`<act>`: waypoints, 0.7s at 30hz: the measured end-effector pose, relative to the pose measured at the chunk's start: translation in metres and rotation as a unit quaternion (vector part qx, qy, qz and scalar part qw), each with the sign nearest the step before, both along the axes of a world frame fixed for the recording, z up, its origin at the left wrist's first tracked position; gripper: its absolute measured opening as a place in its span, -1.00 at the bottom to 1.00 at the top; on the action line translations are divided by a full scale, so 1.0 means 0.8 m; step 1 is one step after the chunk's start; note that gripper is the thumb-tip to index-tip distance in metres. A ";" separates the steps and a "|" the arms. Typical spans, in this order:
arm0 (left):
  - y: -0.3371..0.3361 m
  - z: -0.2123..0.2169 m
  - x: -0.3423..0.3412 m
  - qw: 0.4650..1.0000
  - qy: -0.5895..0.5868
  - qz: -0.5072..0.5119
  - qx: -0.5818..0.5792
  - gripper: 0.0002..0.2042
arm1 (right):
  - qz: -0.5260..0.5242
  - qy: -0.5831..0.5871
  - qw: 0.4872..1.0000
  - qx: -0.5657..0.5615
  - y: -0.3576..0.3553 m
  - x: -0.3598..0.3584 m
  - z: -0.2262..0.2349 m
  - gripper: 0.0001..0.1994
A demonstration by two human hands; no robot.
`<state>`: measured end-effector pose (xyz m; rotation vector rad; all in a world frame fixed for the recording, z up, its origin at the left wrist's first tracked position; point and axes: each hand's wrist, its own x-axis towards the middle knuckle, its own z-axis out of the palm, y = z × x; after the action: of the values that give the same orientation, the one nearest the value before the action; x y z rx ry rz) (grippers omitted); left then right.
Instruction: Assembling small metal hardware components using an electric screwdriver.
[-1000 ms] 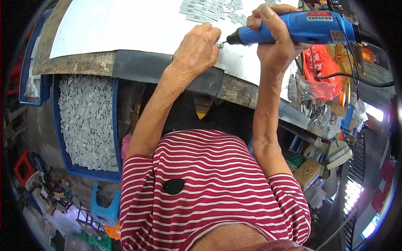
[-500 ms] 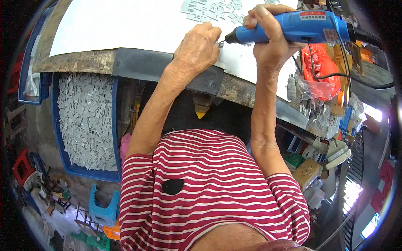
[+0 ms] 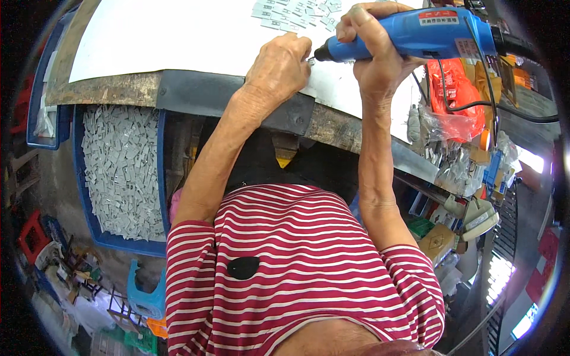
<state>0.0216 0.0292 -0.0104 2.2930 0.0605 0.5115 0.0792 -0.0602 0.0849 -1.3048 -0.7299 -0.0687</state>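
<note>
My right hand (image 3: 380,53) is wrapped round a blue electric screwdriver (image 3: 409,34) with a black nose. The tool lies nearly level, its tip aimed left. Just beyond the tip is a small grey part (image 3: 310,60), right beside the fingers of my left hand (image 3: 279,65). That hand is closed, knuckles up, low over the white sheet (image 3: 178,41) on the bench. Its fingertips are mostly hidden, so what they pinch does not show. Several flat light-grey pieces (image 3: 291,13) with dark slots lie at the far side of the sheet.
A blue bin (image 3: 166,184) full of small grey pieces stands below the bench's left side. The bench edge has a dark metal strip (image 3: 196,92). A red plastic bag (image 3: 454,95), a black cable (image 3: 528,120) and clutter crowd the right. A blue stool (image 3: 145,291) is at lower left.
My right hand and the screwdriver have shifted slightly left. My left hand stays closed in nearly the same place, by the tool's tip.
</note>
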 end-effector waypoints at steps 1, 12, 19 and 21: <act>-0.001 0.000 0.000 1.000 0.004 0.003 -0.001 -0.88 | -0.001 0.001 1.000 0.000 -0.001 0.000 0.000 -0.88; 0.000 -0.003 0.001 1.000 -0.002 0.012 0.013 -0.86 | -0.010 0.073 0.997 -0.018 0.005 0.004 -0.016 -0.87; -0.003 -0.004 -0.001 1.000 -0.013 0.017 -0.007 -0.86 | 0.102 0.095 0.990 0.020 -0.010 0.011 -0.011 -0.74; -0.004 -0.004 -0.001 1.000 -0.010 0.017 0.000 -0.86 | 0.144 0.103 0.983 0.045 -0.016 0.010 -0.008 -0.74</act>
<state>0.0212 0.0263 -0.0132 2.2902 0.0898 0.5524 0.0874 -0.0733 0.0782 -1.0896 -0.7219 0.2600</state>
